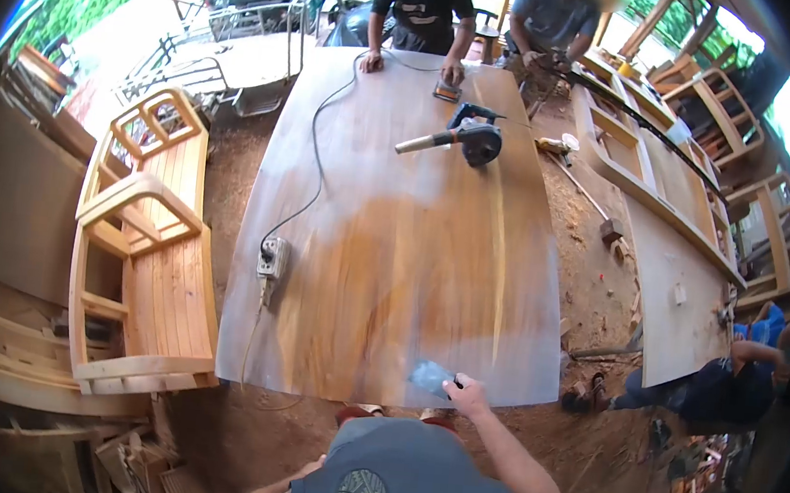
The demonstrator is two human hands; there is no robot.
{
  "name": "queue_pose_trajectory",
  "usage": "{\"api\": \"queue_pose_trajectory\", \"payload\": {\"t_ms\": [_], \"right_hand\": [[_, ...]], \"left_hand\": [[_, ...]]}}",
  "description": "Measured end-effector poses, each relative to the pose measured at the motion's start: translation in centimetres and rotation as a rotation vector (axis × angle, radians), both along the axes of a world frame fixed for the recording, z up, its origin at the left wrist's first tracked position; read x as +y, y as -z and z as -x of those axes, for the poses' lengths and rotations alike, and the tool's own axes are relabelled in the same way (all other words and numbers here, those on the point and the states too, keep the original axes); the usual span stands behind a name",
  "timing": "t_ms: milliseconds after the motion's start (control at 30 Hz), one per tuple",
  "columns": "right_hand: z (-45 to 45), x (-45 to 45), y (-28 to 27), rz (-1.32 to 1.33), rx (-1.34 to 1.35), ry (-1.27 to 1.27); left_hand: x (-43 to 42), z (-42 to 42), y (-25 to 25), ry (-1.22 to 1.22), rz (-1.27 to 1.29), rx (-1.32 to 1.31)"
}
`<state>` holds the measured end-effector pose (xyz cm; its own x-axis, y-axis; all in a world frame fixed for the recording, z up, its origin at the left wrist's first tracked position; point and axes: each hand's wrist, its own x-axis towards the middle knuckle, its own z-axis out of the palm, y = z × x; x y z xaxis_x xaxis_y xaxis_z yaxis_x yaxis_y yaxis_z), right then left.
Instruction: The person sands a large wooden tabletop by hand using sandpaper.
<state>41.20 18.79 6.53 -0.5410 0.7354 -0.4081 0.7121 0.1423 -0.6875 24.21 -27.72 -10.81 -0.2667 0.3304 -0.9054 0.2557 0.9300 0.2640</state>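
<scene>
My right hand (468,395) is at the near edge of a large wooden tabletop (442,251), closed around a pale blue tool with a dark grip (430,377). Motion smears this tool, so its exact kind does not show. It rests on or just over the dusty surface. My left hand (312,467) is down at my side, mostly hidden by my shirt, and its fingers cannot be made out. White dust coats the tabletop's edges, while brown grain shows through the middle.
A blower (476,143) and a corded power strip (272,259) lie on the tabletop. Across it, a co-worker (423,7) holds an orange-and-black block (447,91). A wooden bench (161,253) stands left. Wooden frames (655,167) and a seated person (714,387) are right.
</scene>
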Motion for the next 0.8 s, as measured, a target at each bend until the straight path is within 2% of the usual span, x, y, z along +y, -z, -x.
{"api": "queue_pose_trajectory", "payload": {"t_ms": [33, 100, 200, 233, 300, 400, 500, 533, 600, 633, 733, 800], "right_hand": [[-0.2, 0.1, 0.2, -0.006, -0.008, 0.009], [-0.4, 0.1, 0.4, -0.015, -0.027, 0.018], [-0.5, -0.1, 1.2, -0.002, 0.011, 0.055], [-0.2, 0.2, 1.4, -0.021, 0.011, 0.052], [-0.1, -0.1, 1.2, -0.046, 0.0, 0.049], [0.4, 0.5, 1.3, 0.095, 0.036, 0.088], [1.1, 1.5, 3.9, 0.431, 0.284, 0.318], [0.9, 2.0, 4.9, 0.282, 0.207, 0.326], [0.0, 4.0, 5.9, -0.021, 0.047, 0.343], [-0.7, 5.3, 5.2, -0.051, -0.103, 0.325], [-5.4, 9.3, 4.7, -0.123, -0.417, 0.301], [-8.5, 10.7, 3.4, -0.091, -0.62, 0.334]], "left_hand": [[0.6, 0.0, -0.9, -0.042, -0.026, -0.063], [2.4, 0.5, -2.7, -0.3, -0.165, -0.32], [9.0, 1.6, -11.6, -0.851, -0.339, -0.913], [10.9, 2.5, -13.6, -0.891, -0.351, -0.946], [13.7, 4.9, -15.7, -0.907, -0.348, -0.897], [16.8, 11.4, -13.1, -0.643, -0.172, -0.479], [21.7, 16.6, -16.7, -0.333, -0.451, 0.105], [22.7, 17.5, -17.1, -0.259, -0.528, 0.341], [24.2, 19.8, -16.1, -0.106, -0.394, 0.542], [25.2, 20.4, -16.2, -0.029, -0.331, 0.642], [26.6, 20.9, -17.4, 0.098, -0.066, 0.576], [26.8, 20.1, -16.2, 0.115, 0.044, 0.489]]}}
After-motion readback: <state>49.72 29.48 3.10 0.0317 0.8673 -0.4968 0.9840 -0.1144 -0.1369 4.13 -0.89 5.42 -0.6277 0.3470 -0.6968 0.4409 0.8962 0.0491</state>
